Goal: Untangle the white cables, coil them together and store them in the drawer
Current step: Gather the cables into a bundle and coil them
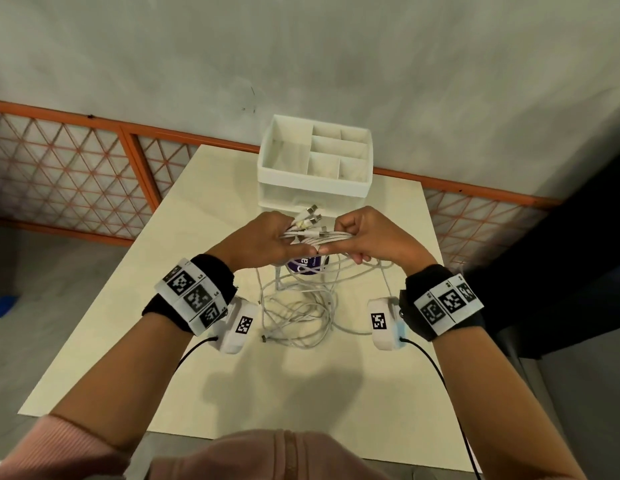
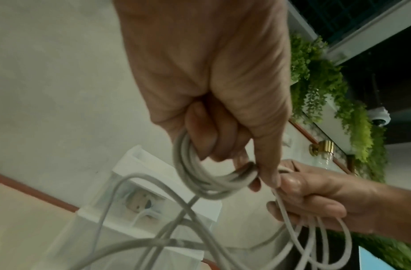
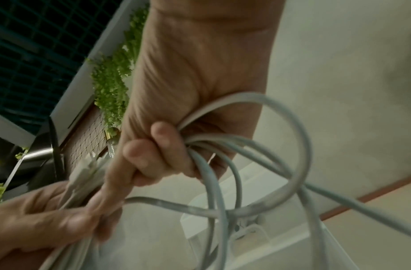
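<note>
Several white cables [image 1: 313, 237] are bunched between both hands above the table, their metal plugs [image 1: 310, 216] fanning out towards the organiser. My left hand [image 1: 267, 242] grips the bunch just behind the plugs; in the left wrist view its fingers curl round a loop of cable [image 2: 199, 175]. My right hand [image 1: 367, 237] grips the same strands a little further along, fingers curled round them [image 3: 199, 146]. The loose lengths [image 1: 298, 310] hang down and pile in tangled loops on the table. The white drawer organiser [image 1: 315, 161] stands just behind the hands.
The cream table [image 1: 232, 393] stands against a grey wall with an orange lattice rail [image 1: 76, 174]. A purple-labelled round object [image 1: 303, 265] sits under the hands, partly hidden. The organiser's top has several open compartments; its drawer front is hidden behind the hands.
</note>
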The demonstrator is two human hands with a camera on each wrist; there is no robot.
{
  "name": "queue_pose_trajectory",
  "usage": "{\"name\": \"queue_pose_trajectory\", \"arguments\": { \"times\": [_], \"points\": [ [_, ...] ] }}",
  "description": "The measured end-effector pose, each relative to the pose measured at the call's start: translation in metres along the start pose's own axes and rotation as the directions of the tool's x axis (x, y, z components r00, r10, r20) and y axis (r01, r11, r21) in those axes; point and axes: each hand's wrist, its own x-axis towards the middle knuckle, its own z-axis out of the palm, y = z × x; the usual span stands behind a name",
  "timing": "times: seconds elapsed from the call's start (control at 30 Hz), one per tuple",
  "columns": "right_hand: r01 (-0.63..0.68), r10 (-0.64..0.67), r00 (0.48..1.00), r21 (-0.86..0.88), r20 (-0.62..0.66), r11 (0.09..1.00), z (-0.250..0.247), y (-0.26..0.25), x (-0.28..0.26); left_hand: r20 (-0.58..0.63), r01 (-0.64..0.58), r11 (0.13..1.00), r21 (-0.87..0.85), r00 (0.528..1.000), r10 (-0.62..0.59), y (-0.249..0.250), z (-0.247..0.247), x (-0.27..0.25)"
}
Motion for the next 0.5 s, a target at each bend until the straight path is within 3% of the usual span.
{"name": "queue_pose_trajectory", "arguments": {
  "times": [0.1,0.33,0.5],
  "points": [
    [-0.025,0.025,0.999,0.001,0.022,1.000,-0.002,0.000,-0.004,-0.067,-0.047,0.999,-0.013,0.997,0.046,0.007,-0.003,0.000],
    [0.004,-0.009,0.999,0.088,0.053,0.996,-0.004,-0.005,-0.004,0.067,-0.061,0.997,-0.040,0.996,0.064,0.008,-0.007,-0.004],
    [0.073,-0.119,0.980,0.270,0.159,0.960,-0.004,0.005,-0.004,-0.161,-0.186,0.954,-0.233,0.975,0.151,0.011,-0.013,-0.009]
  ]
}}
